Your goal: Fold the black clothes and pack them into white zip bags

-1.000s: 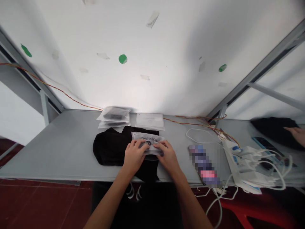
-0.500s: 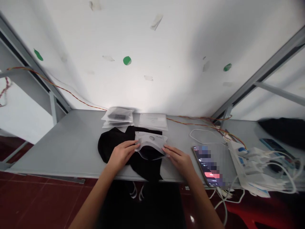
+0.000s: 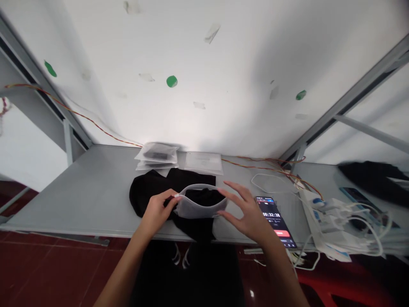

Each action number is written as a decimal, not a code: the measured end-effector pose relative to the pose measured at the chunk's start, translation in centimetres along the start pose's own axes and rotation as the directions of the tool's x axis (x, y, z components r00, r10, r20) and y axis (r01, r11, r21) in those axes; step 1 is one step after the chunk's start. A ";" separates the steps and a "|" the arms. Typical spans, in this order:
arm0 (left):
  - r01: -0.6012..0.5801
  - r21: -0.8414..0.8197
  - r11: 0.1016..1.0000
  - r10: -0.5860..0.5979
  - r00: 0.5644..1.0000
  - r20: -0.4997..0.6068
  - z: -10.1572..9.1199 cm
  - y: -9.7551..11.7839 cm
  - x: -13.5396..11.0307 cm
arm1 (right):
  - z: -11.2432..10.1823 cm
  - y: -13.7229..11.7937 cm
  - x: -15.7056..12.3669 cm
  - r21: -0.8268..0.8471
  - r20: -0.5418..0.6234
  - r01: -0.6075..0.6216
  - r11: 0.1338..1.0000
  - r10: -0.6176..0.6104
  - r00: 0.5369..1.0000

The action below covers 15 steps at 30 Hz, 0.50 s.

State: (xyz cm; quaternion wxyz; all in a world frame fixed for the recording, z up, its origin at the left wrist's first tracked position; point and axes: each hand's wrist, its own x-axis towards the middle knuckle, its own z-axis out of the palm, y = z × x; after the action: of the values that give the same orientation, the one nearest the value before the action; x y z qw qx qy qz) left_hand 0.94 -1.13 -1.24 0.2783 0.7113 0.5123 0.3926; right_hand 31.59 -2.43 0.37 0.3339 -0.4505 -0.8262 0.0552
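Note:
A frosted plastic bag point(image 3: 198, 207) is held upright over a black garment point(image 3: 150, 197) on the grey table point(image 3: 89, 196), its mouth spread wide into an oval. My left hand point(image 3: 156, 211) pinches the bag's left rim, fingers closed. My right hand point(image 3: 244, 209) is at the bag's right rim with fingers spread apart, its fingertips touching or just beside the edge. Part of the black garment shows through the bag's opening and hangs over the table's front edge.
A stack of packed bags point(image 3: 157, 155) and a flat empty bag point(image 3: 203, 162) lie at the back. A phone point(image 3: 275, 214) with a lit screen lies right of my hand. White chargers and cables point(image 3: 338, 213) crowd the right side. Another black garment point(image 3: 373, 177) lies far right.
The bag lay flat under both hands, then was lifted and its mouth pulled open. My right hand has opened its fingers. A person's hand at far right is gone.

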 end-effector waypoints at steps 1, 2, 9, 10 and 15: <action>-0.009 -0.009 1.000 0.009 1.000 0.021 -0.1 0.0 -0.1 | 0.2 -0.6 0.2 -0.030 0.022 0.051 0.998 -0.050 0.999; -0.019 -0.013 1.000 0.019 0.999 0.037 -0.1 0.1 -0.1 | 0.4 -1.1 0.6 -0.062 0.043 0.094 0.994 -0.092 0.995; -0.105 0.006 0.994 0.105 0.994 0.032 -0.2 -0.2 -0.4 | 2.4 -2.0 1.4 -0.226 0.132 0.128 0.966 -0.100 0.986; -0.113 0.004 0.994 0.112 0.993 0.029 -0.1 -0.3 -0.5 | 2.5 -1.8 1.3 -0.234 0.152 0.130 0.963 -0.096 0.984; -0.054 -0.085 0.995 0.045 0.994 -0.101 0.9 -0.4 -0.6 | 2.0 -2.3 1.5 -0.193 0.149 0.093 0.977 -0.064 0.987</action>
State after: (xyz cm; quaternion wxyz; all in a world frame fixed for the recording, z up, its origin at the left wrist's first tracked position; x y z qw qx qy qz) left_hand 1.43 -1.53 -2.20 0.2736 0.6906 0.4899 0.4564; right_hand 28.25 -2.21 0.49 0.2292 -0.4435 -0.8664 -0.0093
